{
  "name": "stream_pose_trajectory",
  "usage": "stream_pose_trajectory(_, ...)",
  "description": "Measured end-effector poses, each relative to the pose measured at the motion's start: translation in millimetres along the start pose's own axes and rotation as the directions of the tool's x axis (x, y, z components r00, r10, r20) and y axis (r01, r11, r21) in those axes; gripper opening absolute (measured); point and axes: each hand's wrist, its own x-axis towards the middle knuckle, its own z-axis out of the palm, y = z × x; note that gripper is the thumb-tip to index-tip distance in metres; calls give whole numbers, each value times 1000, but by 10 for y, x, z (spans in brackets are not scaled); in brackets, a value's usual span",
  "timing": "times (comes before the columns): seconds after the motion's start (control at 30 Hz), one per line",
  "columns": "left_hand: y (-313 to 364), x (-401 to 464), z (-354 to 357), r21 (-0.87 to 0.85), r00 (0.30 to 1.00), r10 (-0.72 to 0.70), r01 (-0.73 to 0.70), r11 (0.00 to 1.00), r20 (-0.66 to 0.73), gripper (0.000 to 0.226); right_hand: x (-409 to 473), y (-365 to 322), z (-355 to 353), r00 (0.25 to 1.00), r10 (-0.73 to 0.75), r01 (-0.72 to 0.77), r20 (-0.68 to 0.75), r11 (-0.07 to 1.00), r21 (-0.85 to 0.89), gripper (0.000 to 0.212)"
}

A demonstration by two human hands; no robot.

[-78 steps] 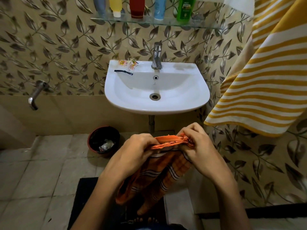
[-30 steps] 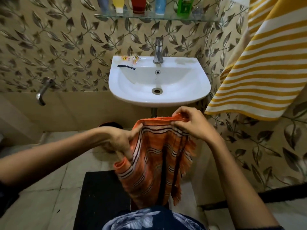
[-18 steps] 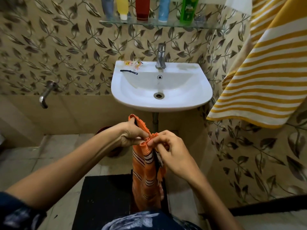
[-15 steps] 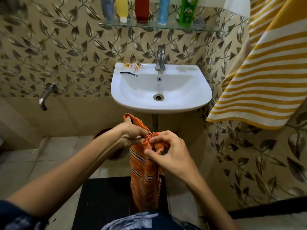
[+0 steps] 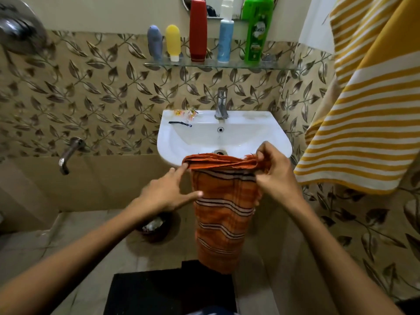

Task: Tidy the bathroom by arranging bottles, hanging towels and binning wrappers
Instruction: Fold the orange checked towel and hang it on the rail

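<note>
Since half a second ago the hands have pulled apart and come up, so the orange towel point(image 5: 223, 214), which was bunched into a narrow roll between them, is now spread wide in front of the sink point(image 5: 268, 123). The view has tipped up too, so the whole row of bottles shows.

Right hand point(image 5: 273, 171): fingers curled, pinching the towel's gathered top edge at its right end, thumb on the near side. Left hand point(image 5: 167, 192): fingers mostly straight, index finger poking out and touching the left end of that folded top edge, thumb stretched flat toward the cloth. It isn't really gripping, more like pressing or guiding. The towel's top sits level with the sink's front rim and hides part of the drain, and the rest hangs straight down, orange with white and dark stripes, ending just above a black mat point(image 5: 168, 292) on the floor.

Further out: wrappers point(image 5: 185, 113) lie on the sink's back left corner, with a thin black thing just in front of them that I can't make out. The tap point(image 5: 221, 103) is at the middle back. On the glass shelf point(image 5: 281, 67) above stand five bottles in a row: grey point(image 5: 155, 43), yellow point(image 5: 173, 42), red point(image 5: 198, 30), blue point(image 5: 225, 39), green point(image 5: 256, 30). A yellow and white striped towel point(image 5: 363, 105) hangs on the right. A dark bin point(image 5: 156, 226) with some scraps inside sits on the floor under the left forearm, and a wall tap point(image 5: 69, 154) sticks out on the left.
</note>
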Motion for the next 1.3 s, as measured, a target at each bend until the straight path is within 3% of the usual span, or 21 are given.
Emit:
stream_pose_trajectory(0.07,-56,54,-137,275,983,47,5,961,-180,73,153,-84,-110,995,-74,78,60,994,-77,45)
stream_pose_trajectory(0.13,-77,152,-370,350,915,251,-133,927,-317,47,312,-201,-245,989,-104,114,105,989,-94,44)
stream_pose_trajectory(0.23,-37,253,-821,218,770,516,-468,857,-375,25,460,-403,-498,987,-121,132,105,986,-102,37)
stream_pose_trajectory(0.33,148,280,-1015,112,597,601,-654,748,-532,20,518,-517,-731,986,-166,168,22,982,-85,45)
stream_pose_trajectory(0.43,301,359,-975,76,644,622,-665,743,-446,17,524,-461,-848,994,-90,101,67,977,-188,46)
stream_pose_trajectory(0.6,464,584,-1075,21,614,573,-671,741,-543,11,530,-350,-945,996,-89,92,22,966,-242,49)
stream_pose_trajectory(0.73,656,765,-1128,177,553,501,-535,826,-665,10,804,-398,-1014,998,-69,63,-11,956,-285,46)
stream_pose_trajectory(0.83,835,945,-1224,168,450,409,-484,859,-794,14,1069,-475,-1051,972,-178,138,-152,960,-244,48)
stream_pose_trajectory(0.9,1039,1120,-1403,32,437,322,-552,833,-840,13,1321,-546,-1094,917,-261,185,-302,948,-258,48)
stream_pose_trajectory(0.97,1253,1312,-1628,-112,467,258,-628,770,-846,13,1586,-620,-1116,835,-329,230,-441,937,-263,45)
stream_pose_trajectory(1.1,1765,1601,-2121,-163,415,253,-741,651,-874,11,2172,-800,-1271,622,-444,295,-646,896,-331,49)
stream_pose_trajectory(1.2,2120,1931,-2475,-231,409,303,-844,483,-861,40,2717,-896,-1497,464,-491,313,-737,870,-382,46)
stream_pose_trajectory(1.3,2423,2289,-2783,-273,437,388,-870,410,-811,79,3264,-960,-1684,320,-540,361,-778,829,-427,38)
